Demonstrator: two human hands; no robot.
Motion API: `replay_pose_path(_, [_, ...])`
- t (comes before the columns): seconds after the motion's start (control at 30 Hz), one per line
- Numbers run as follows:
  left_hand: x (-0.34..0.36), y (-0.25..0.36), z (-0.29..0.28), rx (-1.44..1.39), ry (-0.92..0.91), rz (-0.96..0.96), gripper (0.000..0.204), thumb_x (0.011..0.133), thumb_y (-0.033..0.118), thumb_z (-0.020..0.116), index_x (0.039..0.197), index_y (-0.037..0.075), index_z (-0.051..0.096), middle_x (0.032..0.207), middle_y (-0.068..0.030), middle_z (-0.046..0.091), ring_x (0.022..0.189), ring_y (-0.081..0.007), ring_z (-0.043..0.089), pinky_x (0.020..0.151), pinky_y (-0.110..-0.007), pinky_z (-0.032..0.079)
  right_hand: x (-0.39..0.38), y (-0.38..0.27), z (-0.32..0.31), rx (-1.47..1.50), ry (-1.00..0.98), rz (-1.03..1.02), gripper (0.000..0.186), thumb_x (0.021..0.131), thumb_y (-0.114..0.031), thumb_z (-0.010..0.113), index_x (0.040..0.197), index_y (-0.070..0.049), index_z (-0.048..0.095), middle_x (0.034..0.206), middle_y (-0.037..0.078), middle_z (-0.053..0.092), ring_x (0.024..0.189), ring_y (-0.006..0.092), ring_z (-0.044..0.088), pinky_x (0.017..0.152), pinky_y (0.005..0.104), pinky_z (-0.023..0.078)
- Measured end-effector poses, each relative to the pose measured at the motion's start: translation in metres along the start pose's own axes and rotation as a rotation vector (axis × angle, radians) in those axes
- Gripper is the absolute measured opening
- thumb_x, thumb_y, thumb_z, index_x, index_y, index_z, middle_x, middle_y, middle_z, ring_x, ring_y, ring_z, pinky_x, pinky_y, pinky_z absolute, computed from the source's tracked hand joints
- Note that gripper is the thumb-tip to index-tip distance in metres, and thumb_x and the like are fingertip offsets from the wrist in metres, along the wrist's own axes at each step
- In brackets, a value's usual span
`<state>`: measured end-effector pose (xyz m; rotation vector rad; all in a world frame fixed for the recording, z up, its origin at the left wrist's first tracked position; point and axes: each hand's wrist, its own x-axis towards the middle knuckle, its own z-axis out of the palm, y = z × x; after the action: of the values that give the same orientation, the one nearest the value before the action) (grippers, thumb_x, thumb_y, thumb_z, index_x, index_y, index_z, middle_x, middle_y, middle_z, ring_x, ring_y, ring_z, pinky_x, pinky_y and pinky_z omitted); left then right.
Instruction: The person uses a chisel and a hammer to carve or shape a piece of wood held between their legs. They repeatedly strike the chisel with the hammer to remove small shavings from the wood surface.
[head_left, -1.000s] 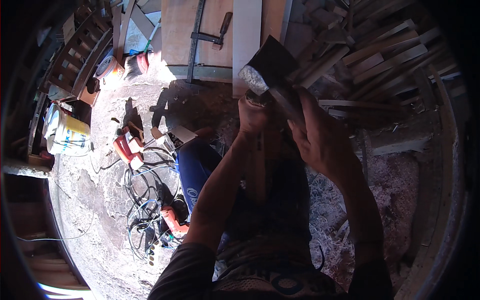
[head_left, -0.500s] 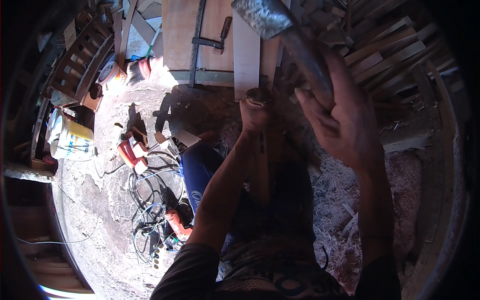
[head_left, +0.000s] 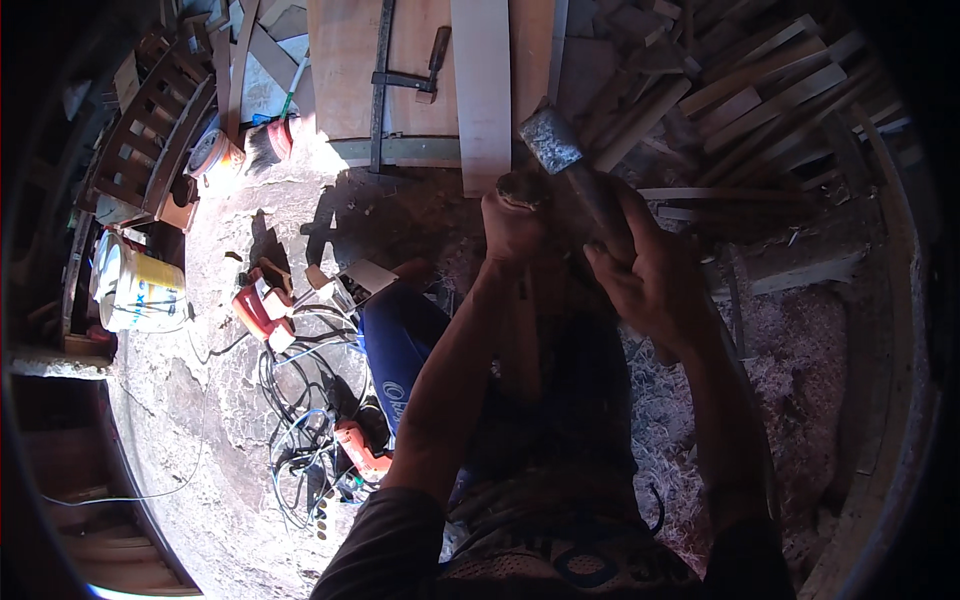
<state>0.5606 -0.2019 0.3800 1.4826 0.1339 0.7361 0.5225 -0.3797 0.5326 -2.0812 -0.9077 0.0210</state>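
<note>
Right hand (head_left: 650,285) is wrapped tight round a hammer (head_left: 575,170) handle, its grey metal head up and just beside the top of the left fist. Left hand (head_left: 515,225) is clenched round a chisel-like tool (head_left: 520,185) whose rounded butt pokes out above the fingers; I can't see the blade, it's lost in shadow below the fist, and the workpiece under it too.

Risks as I judge them: the hammer head sits very close to the left knuckles, so a slightly off strike lands on the thumb or fingers rather than on the butt. A glancing hit could also kick the tool sideways in the grip. Both hands are in deep shade against bright sun on the ground, so aiming looks harder.

The pale plank (head_left: 482,90) runs up from just behind the left fist onto the wooden panel (head_left: 345,70) with the bar clamp (head_left: 380,80). Loose wood shavings (head_left: 800,380) lie right of the legs and tangled cables (head_left: 300,420) with an orange power tool (head_left: 262,305) lie left: slip or trip hazard if feet shift.
</note>
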Motion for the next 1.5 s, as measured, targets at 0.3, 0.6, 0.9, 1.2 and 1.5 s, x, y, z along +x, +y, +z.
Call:
replay_pose_path(0.3, [-0.001,-0.006,-0.001,0.095,-0.066,0.05,0.012,0.082,0.009,0.069,0.091,0.001,0.07,0.086,-0.0057,0.073,0.08,-0.0122,0.068,0.072,-0.029,0.054,0.01,-0.031,-0.032,-0.056,-0.001,-0.103,0.062,0.09,-0.012,0.067,0.146,-0.006,0.041,0.123,0.021,0.063,0.113,0.0322,0.065,0.092,0.0405,0.051])
replay_pose_path(0.6, [-0.002,-0.003,0.006,-0.066,-0.005,0.121,0.006,0.082,0.003,0.069,0.087,0.002,0.069,0.09,-0.0059,0.07,0.082,-0.0116,0.064,0.07,-0.03,0.051,0.026,-0.025,-0.018,-0.468,-0.104,-0.13,0.066,0.088,-0.009,0.066,0.147,-0.008,0.037,0.096,0.022,0.069,0.081,0.0355,0.071,0.073,0.0445,0.056])
replay_pose_path(0.9, [0.019,-0.01,-0.006,-0.138,-0.129,-0.015,0.01,0.083,0.007,0.07,0.092,0.003,0.071,0.091,-0.0033,0.071,0.083,-0.0108,0.065,0.071,-0.029,0.052,0.023,-0.011,-0.018,-0.224,-0.234,-0.012,0.064,0.088,-0.009,0.064,0.146,-0.011,0.038,0.094,0.023,0.067,0.078,0.0382,0.069,0.069,0.0459,0.053])
replay_pose_path(1.2, [0.011,-0.016,-0.01,-0.089,-0.067,-0.119,0.014,0.083,0.01,0.072,0.094,0.002,0.071,0.087,-0.0024,0.072,0.08,-0.0086,0.065,0.069,-0.027,0.052,0.071,-0.053,-0.033,-0.388,0.188,-0.239,0.06,0.085,-0.001,0.065,0.14,-0.009,0.041,0.07,0.011,0.062,0.063,0.0237,0.066,0.06,0.0384,0.054])
replay_pose_path(1.5, [0.007,-0.006,0.004,-0.108,-0.043,0.135,0.015,0.084,0.009,0.072,0.096,0.001,0.071,0.09,-0.0011,0.071,0.081,-0.0086,0.065,0.071,-0.028,0.053,0.013,0.004,-0.005,-0.274,-0.21,-0.045,0.067,0.085,-0.007,0.065,0.145,-0.006,0.037,0.075,0.021,0.066,0.072,0.0403,0.069,0.064,0.0456,0.052])
